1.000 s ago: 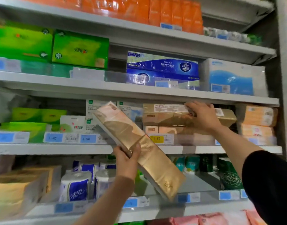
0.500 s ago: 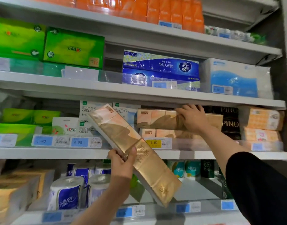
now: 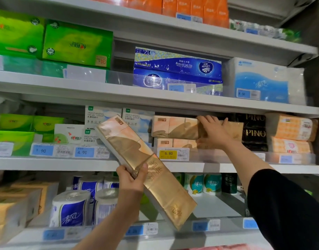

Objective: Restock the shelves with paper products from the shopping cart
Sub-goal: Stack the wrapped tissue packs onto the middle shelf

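Since the earlier frame, the right hand (image 3: pixel 213 131) has pushed the upper gold-and-peach plastic-wrapped tissue pack (image 3: pixel 175 127) further back on the middle shelf (image 3: pixel 47 164), so that its printed front now faces outward; the left hand (image 3: pixel 131 179) has changed little.

Right hand: fingers curled over the top edge of the upper pack, thumb below at its front lower edge, gripping it. This pack lies on a second identical pack (image 3: pixel 173 143), behind the yellow price tag (image 3: pixel 168 153) at the shelf's front edge and just beside the black packs (image 3: pixel 254 132) toward the right end.

Left hand: grips a long gold-and-peach plastic-wrapped tissue pack (image 3: pixel 146 168) near its middle, thumb across the front face, remaining fingers hidden behind. This pack hangs tilted in front of the middle shelf, upper end toward the white facial tissue boxes (image 3: pixel 102 115), lower end in front of the lower shelf (image 3: pixel 173 231).

Handling, as judged: the packs are probably light and soft, with a slick film wrap that may slide in the hand. A long pack held at one point may sag or swing. Take hold near the middle, across the narrow faces, and support the underside while sliding it onto the stack.
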`<action>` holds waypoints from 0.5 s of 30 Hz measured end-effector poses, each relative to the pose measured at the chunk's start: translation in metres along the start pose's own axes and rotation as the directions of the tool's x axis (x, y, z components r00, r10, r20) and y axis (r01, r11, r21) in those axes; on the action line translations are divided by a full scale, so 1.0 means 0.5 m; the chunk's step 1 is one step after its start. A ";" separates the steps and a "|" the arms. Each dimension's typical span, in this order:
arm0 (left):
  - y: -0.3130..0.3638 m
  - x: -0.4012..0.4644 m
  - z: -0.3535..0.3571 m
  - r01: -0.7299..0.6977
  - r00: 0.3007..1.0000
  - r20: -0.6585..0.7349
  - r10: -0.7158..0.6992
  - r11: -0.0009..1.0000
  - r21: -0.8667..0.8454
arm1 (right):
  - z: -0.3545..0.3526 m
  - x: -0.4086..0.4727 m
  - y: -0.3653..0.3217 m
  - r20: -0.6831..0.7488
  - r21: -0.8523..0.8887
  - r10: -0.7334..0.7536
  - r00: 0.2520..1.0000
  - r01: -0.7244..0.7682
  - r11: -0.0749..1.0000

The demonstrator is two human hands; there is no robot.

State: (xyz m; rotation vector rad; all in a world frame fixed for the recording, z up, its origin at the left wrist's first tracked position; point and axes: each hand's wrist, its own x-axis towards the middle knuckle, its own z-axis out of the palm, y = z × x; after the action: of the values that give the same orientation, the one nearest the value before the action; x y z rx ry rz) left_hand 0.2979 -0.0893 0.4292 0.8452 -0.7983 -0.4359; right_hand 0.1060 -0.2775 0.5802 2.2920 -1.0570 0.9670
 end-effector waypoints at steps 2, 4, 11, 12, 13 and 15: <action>-0.002 0.002 0.000 -0.002 1.000 0.002 0.002 1.000 -0.004 | 0.015 0.000 0.020 -0.004 0.022 0.011 1.000 -0.011 1.000; -0.006 0.005 0.000 -0.007 1.000 0.013 0.007 1.000 -0.007 | 0.027 0.000 0.028 -0.002 0.032 0.025 1.000 -0.025 0.999; -0.022 0.012 0.011 -0.014 0.999 0.035 0.014 1.000 0.003 | 0.024 0.003 0.032 0.092 0.047 0.015 0.996 -0.019 0.999; -0.023 0.012 0.012 -0.016 0.999 0.033 0.016 1.000 0.004 | 0.028 0.004 0.030 0.087 0.047 0.022 0.996 -0.026 0.999; -0.024 0.012 0.014 -0.015 0.999 0.034 0.015 1.000 0.004 | 0.033 0.004 0.028 0.080 0.045 0.027 0.996 -0.030 0.999; -0.024 0.012 0.018 -0.017 0.999 0.041 0.017 1.000 -0.002 | 0.039 0.003 0.024 0.061 0.049 0.043 0.997 -0.046 0.998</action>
State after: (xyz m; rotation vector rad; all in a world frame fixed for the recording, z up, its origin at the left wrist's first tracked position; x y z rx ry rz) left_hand 0.2944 -0.1048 0.4261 0.8295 -0.8422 -0.4404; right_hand 0.1051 -0.2978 0.5694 2.3607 -1.1257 0.9573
